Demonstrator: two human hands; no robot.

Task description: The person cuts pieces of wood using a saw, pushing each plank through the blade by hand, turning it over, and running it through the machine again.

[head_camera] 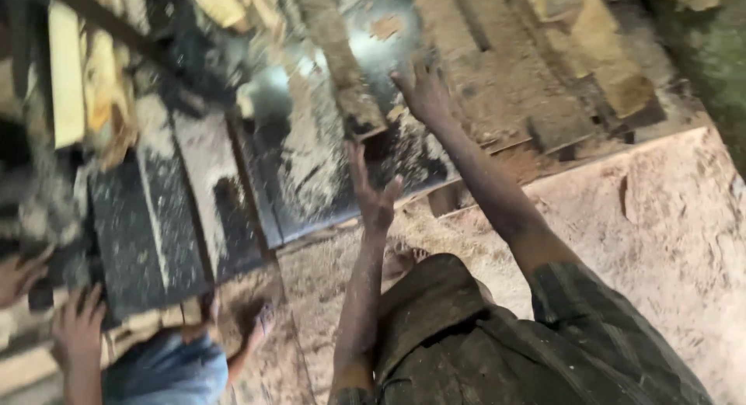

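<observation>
The picture is motion-blurred. My left hand (373,194) is raised with its fingers spread over the near edge of a dark metal machine table (311,180) dusted with sawdust, and it holds nothing. My right hand (423,90) reaches farther out over the table, fingers apart and empty, just right of a long wooden plank (342,71) lying on the table. Whether either hand touches the table I cannot tell. My dark sleeves and shirt (497,343) fill the lower middle.
Another person's two hands (78,327) rest at the table's left end, with blue clothing (167,370) and a foot (260,323) below. Stacked planks (66,71) lie at the left and timber (590,55) at the top right. Sawdust covers the floor (668,219).
</observation>
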